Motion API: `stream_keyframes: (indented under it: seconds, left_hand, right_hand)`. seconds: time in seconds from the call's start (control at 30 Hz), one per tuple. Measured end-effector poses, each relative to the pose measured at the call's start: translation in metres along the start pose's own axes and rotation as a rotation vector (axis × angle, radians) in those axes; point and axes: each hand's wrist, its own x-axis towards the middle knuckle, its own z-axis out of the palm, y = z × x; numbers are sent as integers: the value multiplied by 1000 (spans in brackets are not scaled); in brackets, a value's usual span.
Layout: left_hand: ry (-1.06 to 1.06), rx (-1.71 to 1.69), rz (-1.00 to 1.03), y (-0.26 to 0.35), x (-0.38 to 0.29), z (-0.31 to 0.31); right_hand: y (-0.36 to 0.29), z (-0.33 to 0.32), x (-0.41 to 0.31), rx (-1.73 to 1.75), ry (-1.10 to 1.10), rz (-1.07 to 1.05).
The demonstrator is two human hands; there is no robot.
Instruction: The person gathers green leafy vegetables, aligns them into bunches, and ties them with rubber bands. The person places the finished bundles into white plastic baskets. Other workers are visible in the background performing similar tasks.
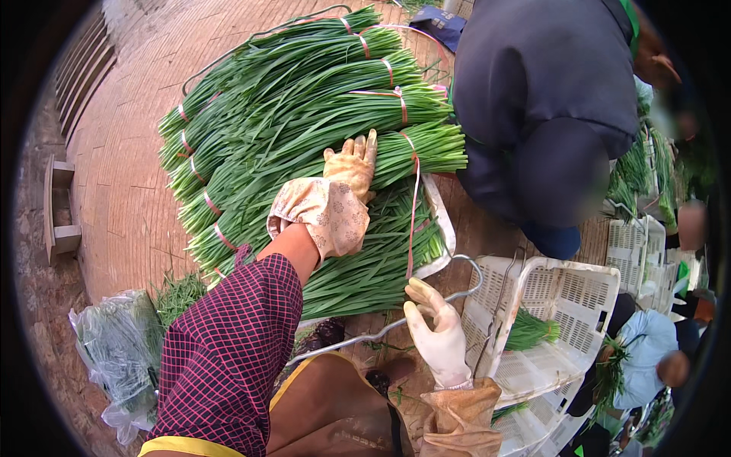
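Bundles of long green leafy stalks (337, 108), probably garlic chives, lie stacked in a white plastic crate (442, 228), tied with red and white ribbon bands. My left hand (351, 165), in a stained glove with a flowered cuff, presses flat on the bundle nearest the crate's exposed part, fingers pointing away from me. A loose ribbon (414, 223) hangs from that bundle's band. My right hand (434, 331), in a whitish glove, is below the ribbon's lower end, thumb and fingertips near it; whether they pinch it cannot be told. A bent metal wire handle (388, 328) passes beside the right hand.
White plastic crates (571, 297) with some green stalks stand at the right. A person in dark clothes (542, 85) bends over close by at the upper right. A clear plastic bag of greens (123, 348) lies lower left on the brick-patterned floor (125, 171). Other people are at the far right.
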Motion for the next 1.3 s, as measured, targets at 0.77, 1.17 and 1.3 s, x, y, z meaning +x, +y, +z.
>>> stream_keyframes:
  seconds: [0.77,1.17,1.3]
  left_hand:
    - [-31,-757,729,-12,-254,-194]
    - [-837,-1586,-18,222,-361,-12]
    - [-747,-1201,82,236,-429,-31]
  right_hand:
    - [-59,-22,-132,673,-19,107]
    - [83,-8,-329,742,567,-66]
    - [116,-18,-350,703,791,95]
